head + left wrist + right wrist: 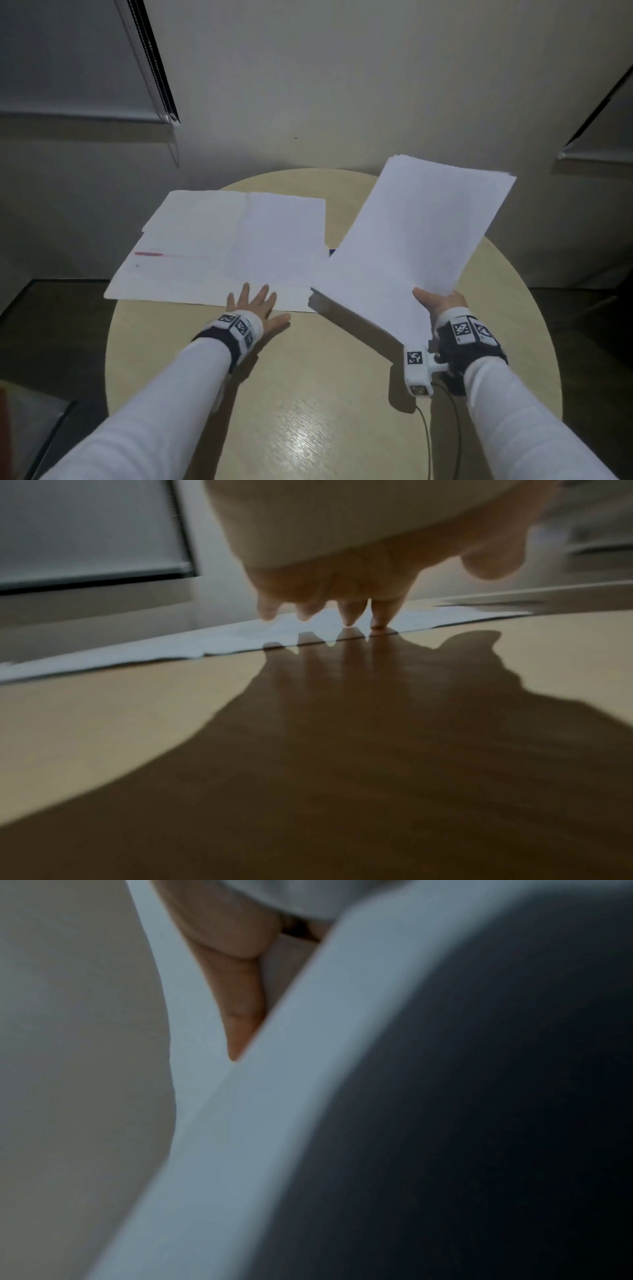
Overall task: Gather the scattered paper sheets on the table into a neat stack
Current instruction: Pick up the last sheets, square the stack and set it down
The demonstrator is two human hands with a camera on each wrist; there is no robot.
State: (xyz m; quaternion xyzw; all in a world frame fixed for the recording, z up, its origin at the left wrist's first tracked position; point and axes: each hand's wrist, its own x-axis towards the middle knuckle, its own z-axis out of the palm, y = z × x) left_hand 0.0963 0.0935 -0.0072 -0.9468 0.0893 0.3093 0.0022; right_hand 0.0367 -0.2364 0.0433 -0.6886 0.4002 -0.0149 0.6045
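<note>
Overhead, left hand [255, 306] flat, fingers splayed.

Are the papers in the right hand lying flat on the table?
No, lifted. The right hand holds the bundle of sheets tilted above the table.

we've got a lifted bunch of white sheets [411, 240], tilted, near corner gripped, right side of the round table [308, 394] | loose white sheets [219, 246] lying flat and overlapping on the left, one with a red streak, hanging off the edge
</note>
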